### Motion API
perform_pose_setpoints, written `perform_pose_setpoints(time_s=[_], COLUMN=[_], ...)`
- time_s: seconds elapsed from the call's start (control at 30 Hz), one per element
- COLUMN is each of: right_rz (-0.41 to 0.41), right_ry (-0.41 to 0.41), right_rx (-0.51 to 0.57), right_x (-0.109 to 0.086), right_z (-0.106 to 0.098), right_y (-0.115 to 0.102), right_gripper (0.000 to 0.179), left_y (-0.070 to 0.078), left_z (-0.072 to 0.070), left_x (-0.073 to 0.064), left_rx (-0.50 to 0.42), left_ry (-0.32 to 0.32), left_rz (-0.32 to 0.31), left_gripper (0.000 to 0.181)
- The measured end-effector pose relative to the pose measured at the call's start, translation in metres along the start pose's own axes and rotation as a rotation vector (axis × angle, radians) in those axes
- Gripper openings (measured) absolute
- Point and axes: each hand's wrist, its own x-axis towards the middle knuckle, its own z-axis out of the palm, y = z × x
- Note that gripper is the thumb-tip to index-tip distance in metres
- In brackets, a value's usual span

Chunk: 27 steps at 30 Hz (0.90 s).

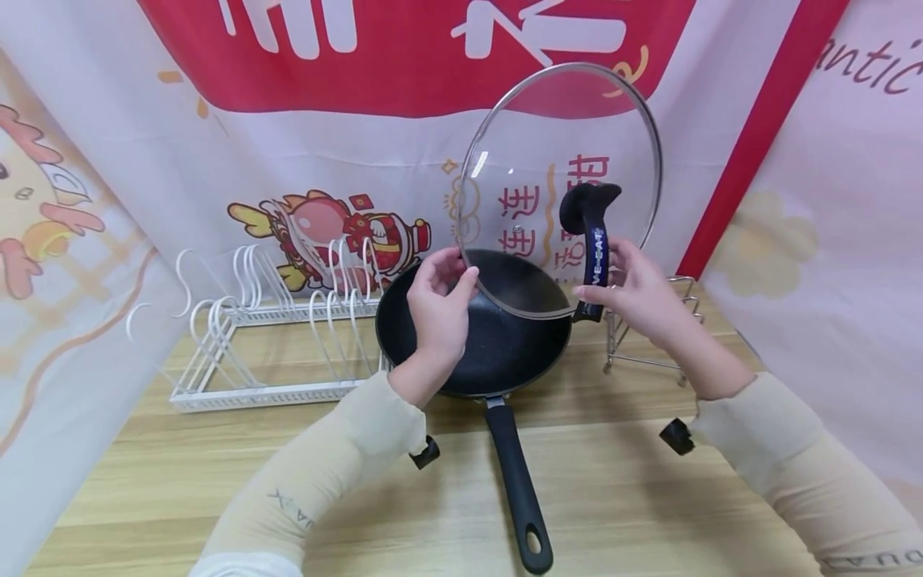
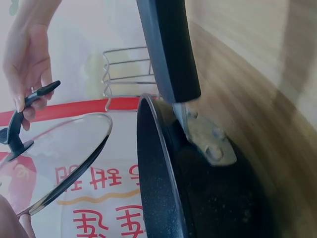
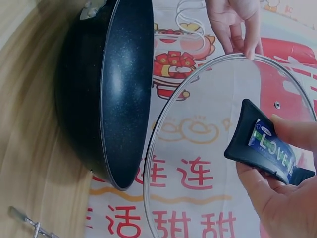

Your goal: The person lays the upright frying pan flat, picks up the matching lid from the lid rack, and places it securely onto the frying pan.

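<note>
A round glass lid (image 1: 534,232) with a metal rim is held tilted up above a black frying pan (image 1: 497,353). The right hand (image 1: 638,288) grips the lid's black handle (image 1: 597,256), which carries a blue label. At the lid's lower left rim, the left hand (image 1: 441,308) pinches the edge between thumb and fingers. The pan sits on the wooden table, its long handle (image 1: 517,489) pointing toward the person. In the right wrist view, the right fingers wrap round the labelled handle (image 3: 270,148), and the left hand (image 3: 235,25) is at the rim.
To the left of the pan stands a white dish rack (image 1: 267,393) with upright curved wires. A small metal wire rack (image 1: 649,361) is behind the right forearm. Printed cloth (image 1: 324,152) hangs behind and at both sides of the wooden table (image 1: 606,497).
</note>
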Motion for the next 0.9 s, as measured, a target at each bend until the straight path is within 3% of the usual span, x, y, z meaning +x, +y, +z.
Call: perform_pose_setpoints(time_s=[0.43, 0.9], right_rz=[-0.048, -0.053], right_ry=[-0.032, -0.098], right_rx=[0.016, 0.062], right_x=[0.003, 0.002], right_z=[0.004, 0.011], right_y=[-0.005, -0.016], right_gripper=[0.08, 0.077], left_y=[0.004, 0.009], left_z=[-0.003, -0.017], left_x=[-0.005, -0.011], left_rx=[-0.197, -0.198], left_ry=[0.109, 0.121], left_rz=[-0.215, -0.255], left_gripper=[0.029, 0.03])
